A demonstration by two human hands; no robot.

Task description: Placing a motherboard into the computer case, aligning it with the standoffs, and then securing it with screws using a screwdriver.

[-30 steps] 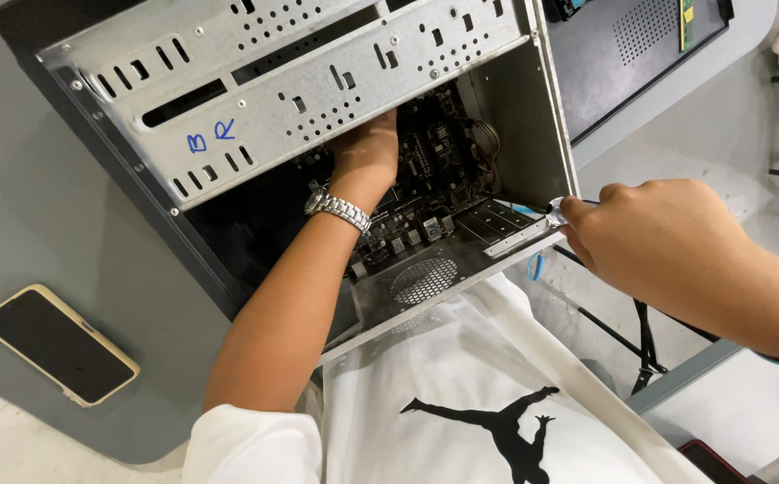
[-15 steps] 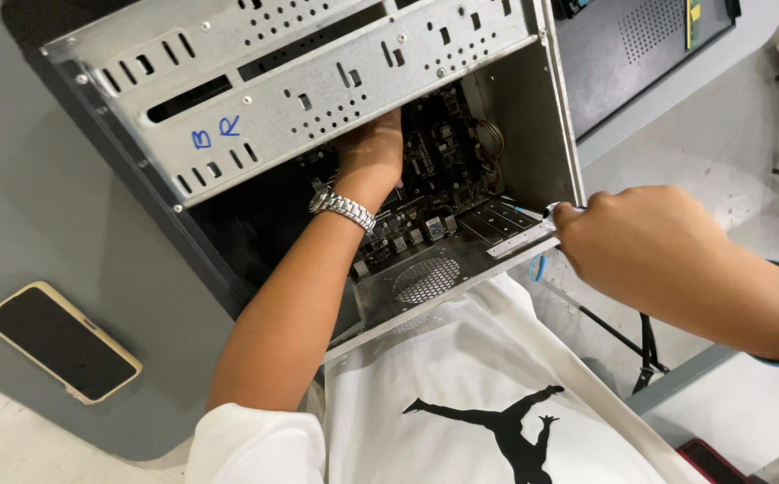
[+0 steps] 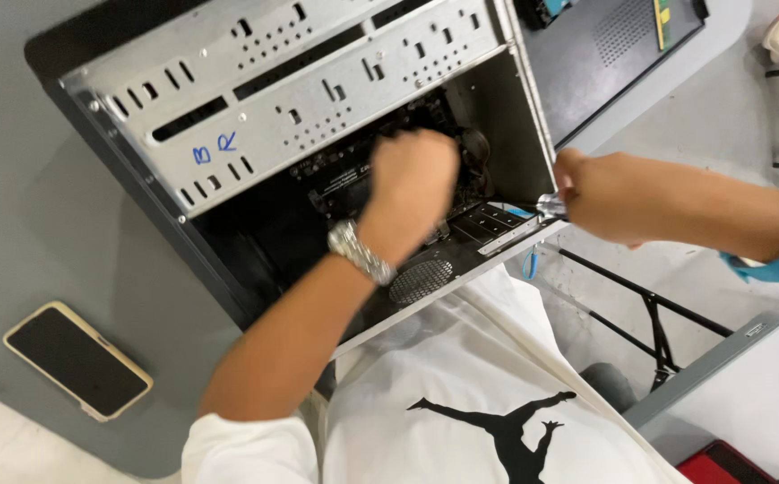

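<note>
Left hand [image 3: 412,175], closed and blurred, reaches inside the open grey metal computer case [image 3: 318,81] on the grey table [image 3: 40,224], while right hand [image 3: 600,193] seems to grip its side edge.

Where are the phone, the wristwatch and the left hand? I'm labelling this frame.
phone [image 3: 77,360], head view, middle of its dark screen.
wristwatch [image 3: 360,253], head view, metal band.
left hand [image 3: 412,170], head view, back of the hand.

The left hand [image 3: 413,175] is curled into a loose fist, knuckles up, its bare forearm running up from the lower left with a metal watch at the wrist. The right hand [image 3: 597,193] comes in from the right, fingers closed, forearm nearly level.
</note>
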